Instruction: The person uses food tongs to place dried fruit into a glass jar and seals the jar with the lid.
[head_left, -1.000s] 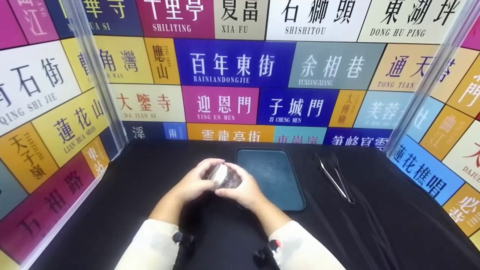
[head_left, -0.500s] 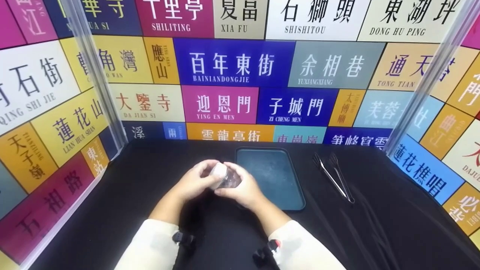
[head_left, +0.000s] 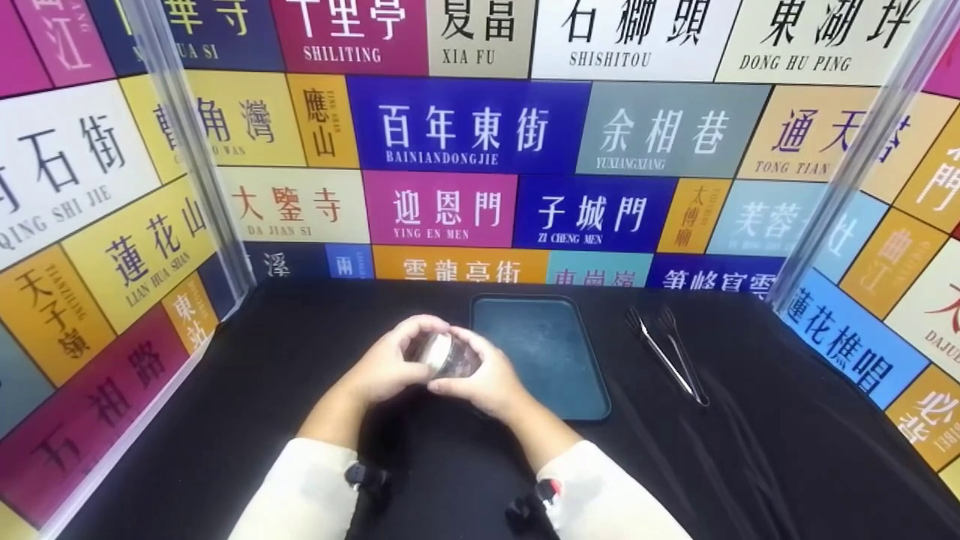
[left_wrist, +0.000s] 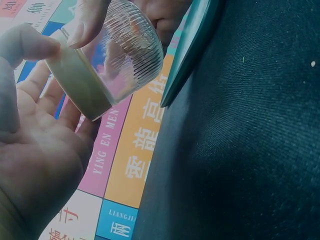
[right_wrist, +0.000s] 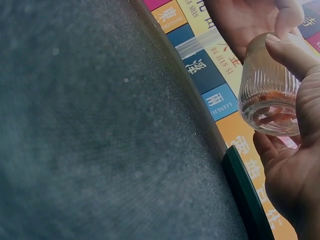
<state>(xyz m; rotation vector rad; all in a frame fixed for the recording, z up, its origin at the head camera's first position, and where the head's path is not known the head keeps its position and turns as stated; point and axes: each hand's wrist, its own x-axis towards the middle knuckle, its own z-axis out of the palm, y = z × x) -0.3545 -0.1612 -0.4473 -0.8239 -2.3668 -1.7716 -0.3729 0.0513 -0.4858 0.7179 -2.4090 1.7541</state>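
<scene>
Between both hands, above the black cloth, a small ribbed clear jar (head_left: pixel 463 362) is held tilted, its pale lid (head_left: pixel 439 351) facing left. My left hand (head_left: pixel 390 364) grips the lid from the left, thumb at its near edge. From the other side my right hand (head_left: pixel 489 381) holds the jar body. In the left wrist view the lid (left_wrist: pixel 80 82) looks olive, seated on the jar (left_wrist: pixel 134 55), with the right thumb lying across near the lid. Reddish-brown pieces (right_wrist: pixel 275 116) lie inside at the jar's base in the right wrist view; what they are is unclear.
A dark teal tray (head_left: pixel 544 360) lies just right of and behind the hands. Metal tongs (head_left: pixel 671 352) rest spread on the black cloth (head_left: pixel 750 450) farther right. Sign-covered walls (head_left: pixel 472 127) enclose the table at the back and sides.
Half a second ago my left thumb lay higher over the lid; it has turned back down to the lid's near edge. The right hand and jar stay nearly in place.
</scene>
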